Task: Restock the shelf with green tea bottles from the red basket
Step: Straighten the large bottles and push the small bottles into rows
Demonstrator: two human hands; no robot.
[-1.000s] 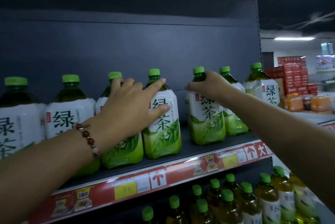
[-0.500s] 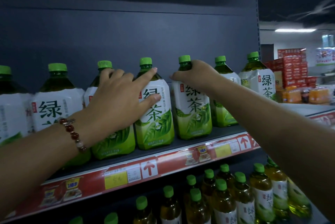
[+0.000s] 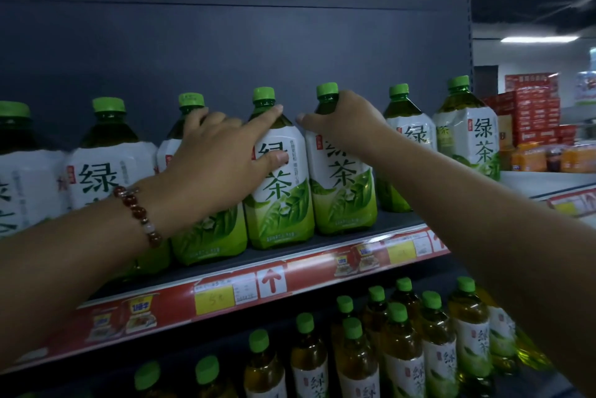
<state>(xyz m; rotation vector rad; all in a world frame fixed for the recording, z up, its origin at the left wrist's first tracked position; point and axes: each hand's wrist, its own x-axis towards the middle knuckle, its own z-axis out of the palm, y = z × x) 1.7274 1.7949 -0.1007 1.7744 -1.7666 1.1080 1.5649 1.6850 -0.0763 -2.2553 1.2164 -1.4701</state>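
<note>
A row of large green tea bottles with green caps stands on the upper shelf (image 3: 322, 255). My left hand (image 3: 219, 159), with a bead bracelet at the wrist, lies spread across two middle bottles, its fingers pressed on the white label of one bottle (image 3: 280, 204). My right hand (image 3: 342, 120) is closed around the neck and shoulder of the neighbouring bottle (image 3: 342, 191), which stands upright on the shelf and touches the bottle to its left. The red basket is out of view.
Two more large bottles (image 3: 471, 136) stand at the right end of the shelf. Several smaller tea bottles (image 3: 400, 349) fill the shelf below. A dark back panel rises behind the row. Red boxes (image 3: 532, 107) and orange packs sit on a display at far right.
My right hand has slid its bottle leftward until it stands against the bottle under my left hand. The camera has moved closer to the shelf.
</note>
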